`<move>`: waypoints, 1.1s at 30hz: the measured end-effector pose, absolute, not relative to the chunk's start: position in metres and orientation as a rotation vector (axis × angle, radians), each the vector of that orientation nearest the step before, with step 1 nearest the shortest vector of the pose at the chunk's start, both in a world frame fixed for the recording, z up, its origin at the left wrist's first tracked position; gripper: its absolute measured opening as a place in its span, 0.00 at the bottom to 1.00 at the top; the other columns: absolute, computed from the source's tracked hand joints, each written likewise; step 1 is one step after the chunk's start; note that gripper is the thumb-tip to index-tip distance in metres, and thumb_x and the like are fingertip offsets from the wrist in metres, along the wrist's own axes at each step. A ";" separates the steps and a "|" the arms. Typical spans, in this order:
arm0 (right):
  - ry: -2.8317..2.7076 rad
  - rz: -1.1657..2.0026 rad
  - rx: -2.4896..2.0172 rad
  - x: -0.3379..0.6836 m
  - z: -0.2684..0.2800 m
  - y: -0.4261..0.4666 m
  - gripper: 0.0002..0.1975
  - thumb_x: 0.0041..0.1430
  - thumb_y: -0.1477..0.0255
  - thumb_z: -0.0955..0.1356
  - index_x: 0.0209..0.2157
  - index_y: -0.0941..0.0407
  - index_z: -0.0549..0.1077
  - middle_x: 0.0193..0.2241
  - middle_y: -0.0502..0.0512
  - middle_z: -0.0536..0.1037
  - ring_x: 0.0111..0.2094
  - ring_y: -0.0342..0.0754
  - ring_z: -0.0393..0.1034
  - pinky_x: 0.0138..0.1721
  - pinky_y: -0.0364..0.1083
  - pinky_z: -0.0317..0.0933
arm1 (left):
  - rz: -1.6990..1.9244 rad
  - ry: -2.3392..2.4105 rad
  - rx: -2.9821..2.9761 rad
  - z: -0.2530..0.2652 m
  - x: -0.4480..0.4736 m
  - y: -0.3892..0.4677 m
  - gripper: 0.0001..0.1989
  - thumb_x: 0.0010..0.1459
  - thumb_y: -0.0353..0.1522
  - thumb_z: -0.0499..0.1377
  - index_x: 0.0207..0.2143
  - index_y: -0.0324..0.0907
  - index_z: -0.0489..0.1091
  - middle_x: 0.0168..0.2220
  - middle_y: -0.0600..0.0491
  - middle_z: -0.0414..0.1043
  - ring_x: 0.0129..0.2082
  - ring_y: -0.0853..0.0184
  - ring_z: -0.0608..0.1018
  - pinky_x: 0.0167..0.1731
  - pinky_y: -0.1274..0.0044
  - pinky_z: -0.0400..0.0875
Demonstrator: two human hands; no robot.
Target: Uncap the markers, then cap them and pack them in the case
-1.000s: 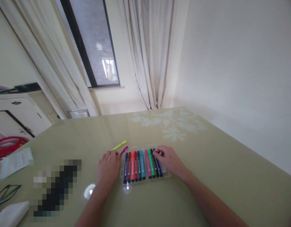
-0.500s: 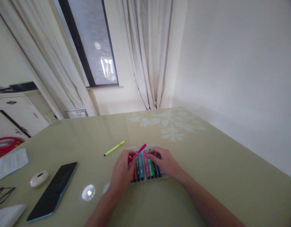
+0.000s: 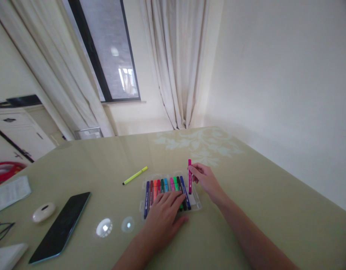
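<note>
Between the thumb and fingers of my right hand (image 3: 206, 180) is a magenta felt-tip pen (image 3: 190, 183), upright over the right end of a clear plastic case (image 3: 199, 204). A row of felt-tip pens in several colours lies in the case, from a dark blue pen (image 3: 146, 200) at the left to another blue pen (image 3: 185, 192) at the right. My left hand (image 3: 165, 217) rests with its fingers stretched over the middle of the row and hides the lower parts of several pens. On the table behind the case lies a yellow felt-tip pen (image 3: 135, 176).
To the left on the table (image 3: 232, 232) lie a black phone (image 3: 60, 227), a white oval object (image 3: 44, 212), glasses (image 3: 2, 231) and a white packet (image 3: 11, 194). Two clear round discs sit left of my left hand. A wall (image 3: 288, 93) borders the table's right side.
The magenta pen has passed from my left hand to my right and moved to the case's right end. My left hand has come down flat over the row of pens.
</note>
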State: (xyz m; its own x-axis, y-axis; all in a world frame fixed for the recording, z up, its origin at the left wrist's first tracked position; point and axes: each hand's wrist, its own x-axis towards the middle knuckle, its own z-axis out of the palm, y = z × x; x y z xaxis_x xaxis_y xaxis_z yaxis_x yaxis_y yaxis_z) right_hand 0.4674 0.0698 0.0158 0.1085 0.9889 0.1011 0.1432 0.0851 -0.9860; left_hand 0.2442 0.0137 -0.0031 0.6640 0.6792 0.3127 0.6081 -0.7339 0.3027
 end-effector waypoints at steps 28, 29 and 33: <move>-1.625 0.898 -1.558 0.461 0.002 0.061 0.10 0.57 0.73 0.74 0.42 0.56 0.76 0.27 0.50 0.80 0.27 0.45 0.75 0.30 0.43 0.65 | 0.447 1.046 2.787 0.002 0.247 0.011 0.24 0.67 0.30 0.60 0.63 0.54 0.65 0.60 0.50 0.69 0.59 0.55 0.71 0.58 0.59 0.68; -1.666 0.822 -1.587 0.460 0.004 0.061 0.09 0.57 0.74 0.74 0.41 0.56 0.77 0.27 0.50 0.80 0.28 0.45 0.74 0.31 0.43 0.65 | 0.443 1.046 2.788 0.001 0.247 0.011 0.24 0.67 0.30 0.60 0.63 0.54 0.65 0.60 0.50 0.69 0.59 0.55 0.71 0.58 0.59 0.68; -1.779 0.736 -1.605 0.459 0.009 0.059 0.03 0.59 0.78 0.72 0.35 0.56 0.78 0.26 0.49 0.78 0.28 0.44 0.72 0.31 0.42 0.61 | 0.429 1.072 2.783 0.001 0.248 0.010 0.23 0.67 0.30 0.60 0.62 0.54 0.66 0.61 0.50 0.69 0.60 0.54 0.71 0.58 0.57 0.68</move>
State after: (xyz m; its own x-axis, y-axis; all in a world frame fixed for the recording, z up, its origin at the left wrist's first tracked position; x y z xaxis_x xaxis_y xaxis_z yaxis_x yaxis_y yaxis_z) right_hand 0.4586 0.0589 0.0091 -0.0650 0.9945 0.0816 0.6461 0.1043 -0.7561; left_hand 0.2480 0.0100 0.0013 0.7076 0.6727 0.2164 0.6363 -0.7397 0.2189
